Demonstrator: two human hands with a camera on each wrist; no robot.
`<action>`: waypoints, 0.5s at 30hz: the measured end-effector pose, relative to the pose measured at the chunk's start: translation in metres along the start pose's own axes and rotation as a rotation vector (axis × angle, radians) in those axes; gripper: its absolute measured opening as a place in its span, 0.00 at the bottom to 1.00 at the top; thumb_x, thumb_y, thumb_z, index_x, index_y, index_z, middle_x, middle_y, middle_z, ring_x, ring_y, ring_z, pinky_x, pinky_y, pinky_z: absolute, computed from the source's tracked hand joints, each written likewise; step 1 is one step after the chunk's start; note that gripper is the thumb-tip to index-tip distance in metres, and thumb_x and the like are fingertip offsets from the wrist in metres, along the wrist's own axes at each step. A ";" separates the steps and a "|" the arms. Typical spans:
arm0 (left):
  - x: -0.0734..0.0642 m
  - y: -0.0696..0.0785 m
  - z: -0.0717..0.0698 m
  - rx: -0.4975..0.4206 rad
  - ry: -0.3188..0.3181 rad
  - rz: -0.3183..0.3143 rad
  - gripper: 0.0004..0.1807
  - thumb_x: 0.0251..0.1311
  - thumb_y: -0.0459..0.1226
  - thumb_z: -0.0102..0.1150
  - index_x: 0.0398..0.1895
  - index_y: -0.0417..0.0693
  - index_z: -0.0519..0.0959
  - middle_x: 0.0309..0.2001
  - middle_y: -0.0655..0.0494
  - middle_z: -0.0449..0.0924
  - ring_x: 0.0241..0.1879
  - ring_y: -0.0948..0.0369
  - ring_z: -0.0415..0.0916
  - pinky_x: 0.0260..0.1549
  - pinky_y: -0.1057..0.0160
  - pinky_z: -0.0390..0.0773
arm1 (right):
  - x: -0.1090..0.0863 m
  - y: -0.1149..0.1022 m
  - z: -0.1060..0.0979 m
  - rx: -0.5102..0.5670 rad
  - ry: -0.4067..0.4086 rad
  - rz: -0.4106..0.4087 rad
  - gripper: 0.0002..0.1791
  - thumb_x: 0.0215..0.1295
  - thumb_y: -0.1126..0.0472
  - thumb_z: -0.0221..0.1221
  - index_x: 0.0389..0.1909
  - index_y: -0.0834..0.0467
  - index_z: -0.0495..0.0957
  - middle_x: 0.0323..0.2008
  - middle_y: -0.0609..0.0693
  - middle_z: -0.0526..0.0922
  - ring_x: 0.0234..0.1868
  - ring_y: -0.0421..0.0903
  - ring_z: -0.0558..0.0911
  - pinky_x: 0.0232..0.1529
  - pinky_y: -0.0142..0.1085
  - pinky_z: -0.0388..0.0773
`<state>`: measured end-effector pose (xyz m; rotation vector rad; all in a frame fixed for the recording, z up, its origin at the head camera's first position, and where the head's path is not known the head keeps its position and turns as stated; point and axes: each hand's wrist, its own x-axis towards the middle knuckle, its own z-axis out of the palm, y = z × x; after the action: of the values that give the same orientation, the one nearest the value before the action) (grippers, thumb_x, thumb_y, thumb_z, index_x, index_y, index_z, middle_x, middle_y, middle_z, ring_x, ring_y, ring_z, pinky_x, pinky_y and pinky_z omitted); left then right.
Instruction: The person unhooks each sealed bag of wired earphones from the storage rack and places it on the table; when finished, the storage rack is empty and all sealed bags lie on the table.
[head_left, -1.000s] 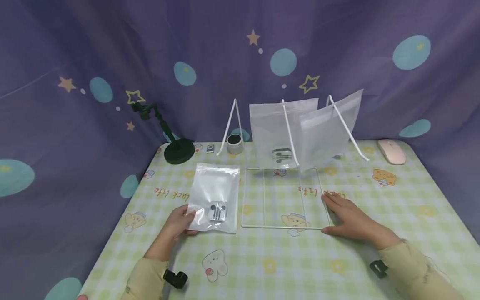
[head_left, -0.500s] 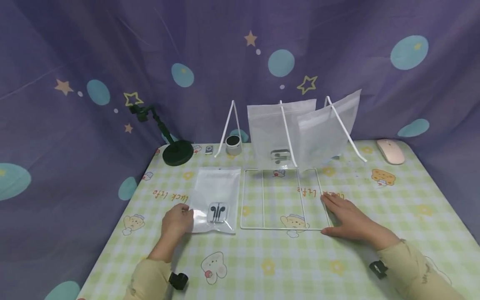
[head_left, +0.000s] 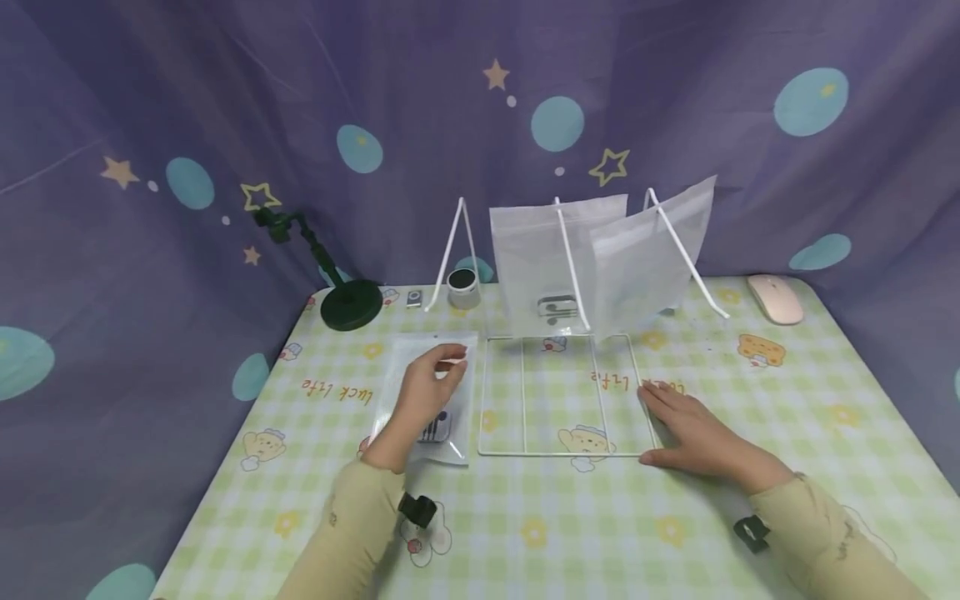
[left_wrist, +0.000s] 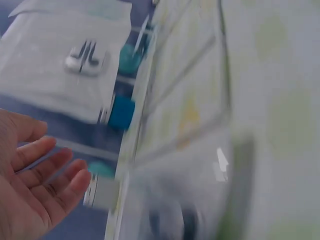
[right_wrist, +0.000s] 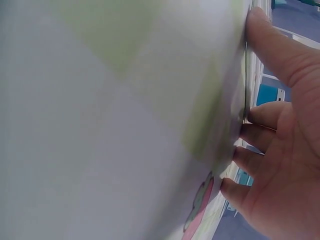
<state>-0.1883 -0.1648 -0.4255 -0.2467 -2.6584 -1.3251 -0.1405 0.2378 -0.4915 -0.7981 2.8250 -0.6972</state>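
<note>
"Where does the bag (head_left: 459,396) with the earphone case (head_left: 439,427) lie?"
"Flat beneath the left hand (head_left: 423,396); its loosely bent fingers hold nothing above the bag's upper half."
"And the right hand (head_left: 690,433)?"
"Extended fingers touch the wire rack (head_left: 555,454); 2 bags (head_left: 536,250) stand in it."

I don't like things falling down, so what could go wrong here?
Maybe two or three things. The leaning bag is tilted in the white rack, so a bump might make it slip. The right hand is at the edge of the rack's base, so a push there could slide the whole rack. And the left hand is over the flat bag, so it might brush that out of place.
</note>
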 end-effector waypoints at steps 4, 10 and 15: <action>0.023 0.013 0.028 -0.121 -0.013 -0.007 0.19 0.62 0.32 0.61 0.56 0.38 0.77 0.54 0.43 0.80 0.47 0.50 0.81 0.44 0.56 0.81 | 0.001 -0.001 0.000 0.020 0.003 -0.004 0.56 0.54 0.38 0.68 0.71 0.70 0.57 0.71 0.69 0.56 0.71 0.69 0.54 0.65 0.64 0.52; 0.046 0.022 0.058 -0.217 -0.004 -0.098 0.21 0.63 0.35 0.63 0.58 0.37 0.75 0.55 0.42 0.78 0.49 0.49 0.79 0.46 0.58 0.80 | 0.001 -0.002 0.000 0.032 0.005 -0.002 0.55 0.54 0.40 0.69 0.71 0.71 0.57 0.71 0.69 0.56 0.71 0.69 0.54 0.65 0.64 0.52; 0.054 0.025 0.074 -0.293 -0.023 -0.164 0.21 0.62 0.37 0.64 0.56 0.37 0.76 0.53 0.43 0.79 0.50 0.49 0.79 0.48 0.58 0.79 | 0.000 0.000 0.000 0.026 0.011 -0.006 0.55 0.54 0.40 0.68 0.71 0.70 0.57 0.71 0.69 0.56 0.71 0.69 0.54 0.65 0.63 0.52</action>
<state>-0.2408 -0.0864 -0.4387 -0.0790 -2.5410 -1.7745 -0.1407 0.2375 -0.4908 -0.8011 2.8186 -0.7398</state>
